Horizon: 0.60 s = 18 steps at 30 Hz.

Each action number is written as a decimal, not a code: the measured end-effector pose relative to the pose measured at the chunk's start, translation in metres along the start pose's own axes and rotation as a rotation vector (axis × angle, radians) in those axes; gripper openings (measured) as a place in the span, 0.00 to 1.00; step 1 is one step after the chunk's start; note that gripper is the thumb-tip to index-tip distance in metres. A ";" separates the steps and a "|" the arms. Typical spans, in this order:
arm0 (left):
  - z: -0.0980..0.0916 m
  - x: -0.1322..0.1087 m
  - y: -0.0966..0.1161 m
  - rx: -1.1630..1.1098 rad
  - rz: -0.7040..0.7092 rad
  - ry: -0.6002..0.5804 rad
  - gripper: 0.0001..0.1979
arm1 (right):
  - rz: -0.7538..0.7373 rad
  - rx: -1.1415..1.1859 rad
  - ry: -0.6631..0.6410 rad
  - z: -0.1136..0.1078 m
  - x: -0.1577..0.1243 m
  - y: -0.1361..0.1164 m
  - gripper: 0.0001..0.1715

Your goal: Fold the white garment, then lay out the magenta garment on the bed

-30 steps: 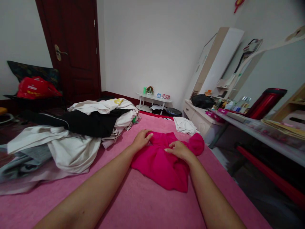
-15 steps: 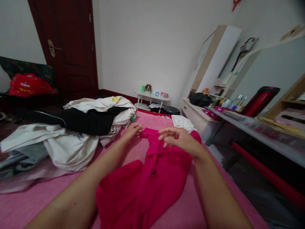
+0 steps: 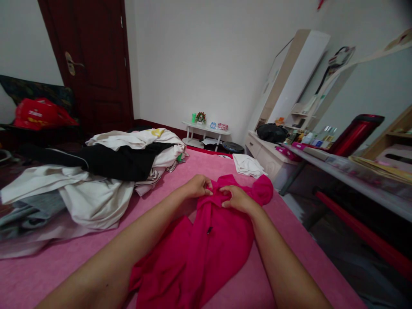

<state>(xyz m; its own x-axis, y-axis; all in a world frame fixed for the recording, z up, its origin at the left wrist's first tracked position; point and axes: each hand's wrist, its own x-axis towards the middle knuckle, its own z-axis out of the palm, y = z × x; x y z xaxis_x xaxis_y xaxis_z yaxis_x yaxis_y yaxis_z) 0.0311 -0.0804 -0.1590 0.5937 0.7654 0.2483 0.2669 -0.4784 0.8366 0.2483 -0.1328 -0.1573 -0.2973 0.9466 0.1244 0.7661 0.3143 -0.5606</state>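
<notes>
A bright magenta collared garment (image 3: 225,231) lies in front of me on the pink bedspread (image 3: 167,201), with a small dark mark or tag near its middle. My left hand (image 3: 198,187) pinches the cloth at the left of its collar end. Close by on the right, my right hand (image 3: 237,199) has its fingers curled onto the same collar part, thumb and fingertips on the fabric. Some of the fingertips are hidden in the folds. A bunched part of the garment sticks out beyond my right hand.
To the left is a heap of clothes, with a white garment (image 3: 93,197) and black trousers (image 3: 122,163). A folded white cloth (image 3: 248,165) lies at the bed's far right. A desk (image 3: 354,176) with a red thermos (image 3: 358,135) borders the right side. A small white table (image 3: 206,127) stands by the wall.
My left hand has moved right and nearer along the collar. My right hand has come down onto the cloth. The collar end is now gathered between them.
</notes>
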 end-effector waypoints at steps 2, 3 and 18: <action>-0.017 0.003 -0.001 -0.030 -0.012 0.108 0.08 | 0.069 -0.029 0.051 -0.006 0.000 0.004 0.30; -0.026 0.003 -0.002 -0.077 -0.022 0.193 0.09 | 0.113 -0.078 0.087 -0.010 -0.001 0.007 0.32; -0.066 -0.009 -0.023 -0.659 -0.129 0.686 0.16 | 0.501 -0.357 0.295 -0.050 -0.018 0.015 0.13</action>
<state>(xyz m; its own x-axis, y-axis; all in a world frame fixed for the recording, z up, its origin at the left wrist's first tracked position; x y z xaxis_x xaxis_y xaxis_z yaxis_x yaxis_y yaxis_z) -0.0303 -0.0483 -0.1480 -0.0397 0.9806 0.1917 -0.3054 -0.1946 0.9321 0.2935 -0.1413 -0.1273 0.2712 0.9480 0.1666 0.9270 -0.2106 -0.3105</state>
